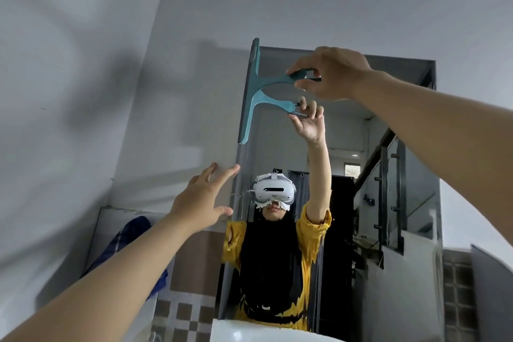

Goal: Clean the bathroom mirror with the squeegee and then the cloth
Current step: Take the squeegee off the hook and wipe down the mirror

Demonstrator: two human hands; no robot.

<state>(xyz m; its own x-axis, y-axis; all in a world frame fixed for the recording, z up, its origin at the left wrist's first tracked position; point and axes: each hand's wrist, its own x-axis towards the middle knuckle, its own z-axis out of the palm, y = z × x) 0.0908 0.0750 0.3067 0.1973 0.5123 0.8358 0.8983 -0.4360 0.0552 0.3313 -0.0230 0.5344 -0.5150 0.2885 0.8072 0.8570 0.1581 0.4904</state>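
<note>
Right hand [331, 73] raised, fingers pinching, left hand [201, 198] raised, fingers spread

Matt teal plastic squeegee [251, 97], glossy mirror [388, 189]

You have only one view, from the camera on your head. It looks forward and steeply upward, so the wall and ceiling fill the upper half of the frame. The mirror [347, 147] stands close in front of you, from the centre to the lower right. Both your arms enter from the bottom corners and reach up toward it. The wide lens bends the edges. In the glass, at lower centre, you see your own headset [273, 191].
</note>
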